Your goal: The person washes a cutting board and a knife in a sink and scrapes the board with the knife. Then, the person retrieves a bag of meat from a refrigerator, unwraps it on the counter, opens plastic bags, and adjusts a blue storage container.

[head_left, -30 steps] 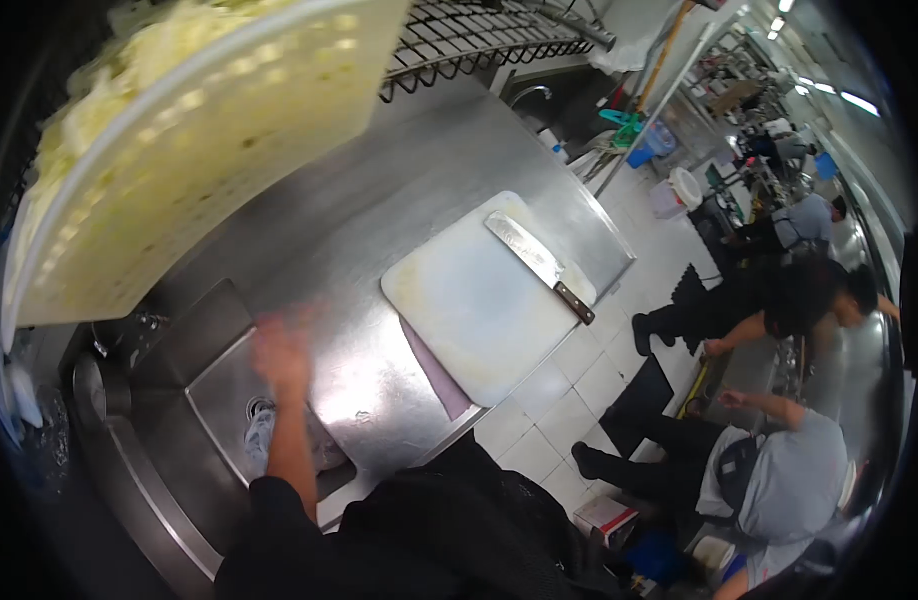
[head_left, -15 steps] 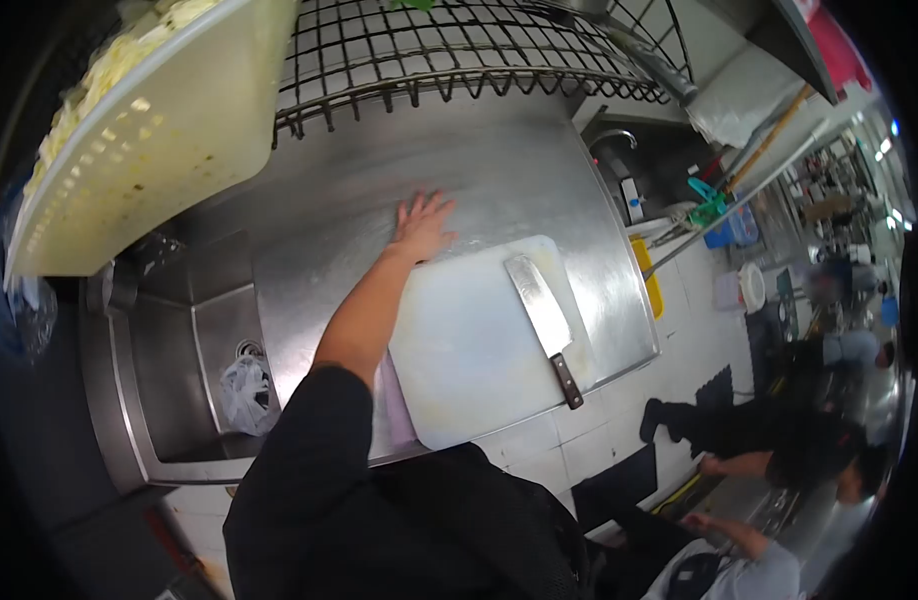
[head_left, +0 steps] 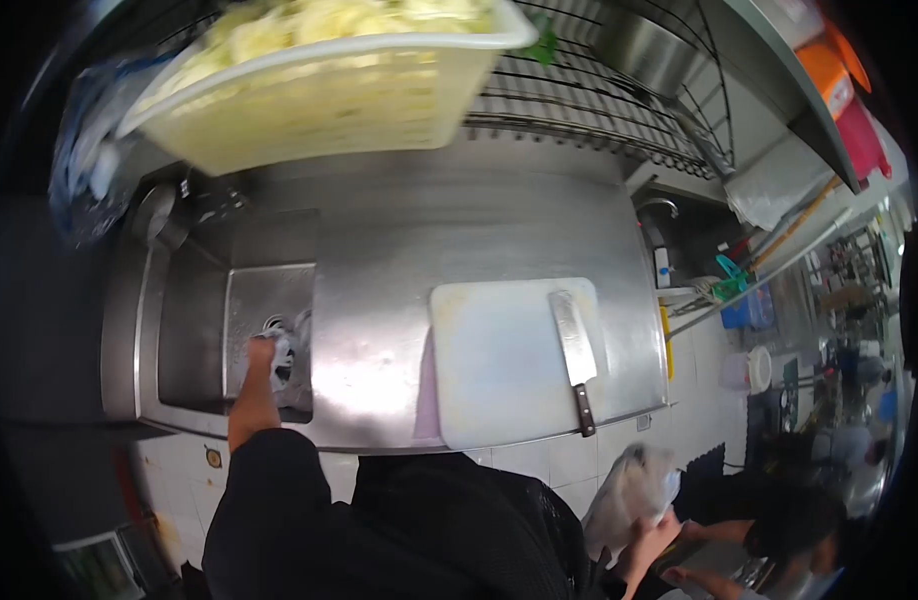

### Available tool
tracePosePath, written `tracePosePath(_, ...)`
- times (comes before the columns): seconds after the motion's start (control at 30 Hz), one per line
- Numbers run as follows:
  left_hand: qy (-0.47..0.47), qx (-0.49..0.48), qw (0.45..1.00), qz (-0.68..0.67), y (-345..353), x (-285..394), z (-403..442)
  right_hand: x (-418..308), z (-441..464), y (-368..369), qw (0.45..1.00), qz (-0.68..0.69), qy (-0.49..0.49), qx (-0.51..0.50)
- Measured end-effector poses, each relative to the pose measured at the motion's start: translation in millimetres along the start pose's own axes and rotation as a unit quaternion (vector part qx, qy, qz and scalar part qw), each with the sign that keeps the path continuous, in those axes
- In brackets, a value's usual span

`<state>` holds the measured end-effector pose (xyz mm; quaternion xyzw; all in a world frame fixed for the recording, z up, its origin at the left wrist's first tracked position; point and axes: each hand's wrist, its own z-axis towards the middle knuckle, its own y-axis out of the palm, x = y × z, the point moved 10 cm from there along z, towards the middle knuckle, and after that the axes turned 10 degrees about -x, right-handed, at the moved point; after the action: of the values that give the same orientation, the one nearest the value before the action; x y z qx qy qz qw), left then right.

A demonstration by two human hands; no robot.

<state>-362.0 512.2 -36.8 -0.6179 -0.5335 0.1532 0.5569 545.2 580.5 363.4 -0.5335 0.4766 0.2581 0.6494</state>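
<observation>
My left hand (head_left: pixel 263 352) reaches down into the steel sink, its fingers closed on a crumpled clear plastic bag (head_left: pixel 285 358) by the drain. At the lower right my right hand (head_left: pixel 653 538) grips another clear plastic bag (head_left: pixel 633 490), which bulges above the fingers beyond the counter's front edge. What is inside it cannot be made out. A white cutting board (head_left: pixel 504 370) lies on the steel counter (head_left: pixel 374 300). On its right side rests a large knife (head_left: pixel 574 345), its dark handle towards the front edge. A mauve cloth (head_left: pixel 428 395) shows under the board's left side.
Above the counter, a white perforated basket (head_left: pixel 319 105) of pale shredded food stands on a wire rack (head_left: pixel 579 110) beside a metal pot (head_left: pixel 644 50). The sink's wall (head_left: pixel 194 330) is at the left. A co-worker's hands (head_left: pixel 714 530) are close to my right hand.
My left hand has moved from the counter behind the board into the sink and taken hold of the bag. My right hand has come into view with a bag. The view has turned and shifted.
</observation>
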Motion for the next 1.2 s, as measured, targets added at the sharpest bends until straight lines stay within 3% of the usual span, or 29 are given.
tracePosePath(0.07, 0.061, 0.104, 0.991, -0.049, 12, -33, -7, -50, 28, 35, 0.991, -0.058, -0.085, -0.091)
tracePosePath(0.13, 0.041, 0.111, 0.987, -0.109, -16, 6, -52, -114, 43, 79, 0.967, -0.142, -0.151, -0.146)
tracePosePath(0.2, -0.021, 0.065, 0.986, -0.155, -38, 37, -89, -170, 43, 132, 0.940, -0.142, -0.262, -0.165)
tracePosePath(0.3, 0.019, 0.099, 0.956, -0.276, -36, 43, -113, -250, 14, 223, 0.829, -0.231, -0.453, -0.231)
tracePosePath(0.37, 0.073, 0.071, 0.930, -0.352, -29, 59, -136, -282, -10, 277, 0.751, -0.264, -0.547, -0.258)
tracePosePath(0.4, 0.078, 0.071, 0.931, -0.350, -35, 69, -151, -292, -21, 304, 0.721, -0.273, -0.574, -0.277)
tracePosePath(0.47, 0.146, 0.081, 0.932, -0.321, -60, 103, -190, -284, -26, 357, 0.711, -0.260, -0.586, -0.289)
tracePosePath(0.63, 0.290, 0.076, 0.927, -0.226, -87, 180, -246, -192, -66, 501, 0.609, -0.329, -0.602, -0.398)
tracePosePath(0.67, 0.328, 0.069, 0.927, -0.169, -88, 194, -257, -184, -72, 508, 0.610, -0.331, -0.598, -0.400)
tracePosePath(0.73, 0.318, 0.068, 0.932, -0.160, -86, 189, -263, -165, -67, 524, 0.655, -0.337, -0.526, -0.425)
tracePosePath(0.8, 0.290, 0.014, 0.941, -0.172, -73, 175, -261, -153, -74, 519, 0.652, -0.335, -0.541, -0.412)
tracePosePath(0.9, 0.276, 0.013, 0.955, -0.110, -69, 174, -271, -143, -75, 506, 0.658, -0.298, -0.527, -0.447)
tracePosePath(1.0, 0.276, 0.059, 0.958, -0.049, -88, 191, -288, -148, -79, 453, 0.710, -0.193, -0.567, -0.370)
tracePosePath(1.07, 0.301, 0.103, 0.948, -0.033, -102, 214, -297, -120, -30, 414, 0.837, -0.115, -0.421, -0.329)
tracePosePath(1.13, 0.437, 0.024, 0.895, -0.090, -93, 257, -317, -62, 22, 378, 0.876, -0.190, -0.377, -0.234)
tracePosePath(1.2, 0.466, 0.009, 0.883, -0.048, -87, 298, -331, -12, 62, 331, 0.897, -0.265, -0.315, -0.163)
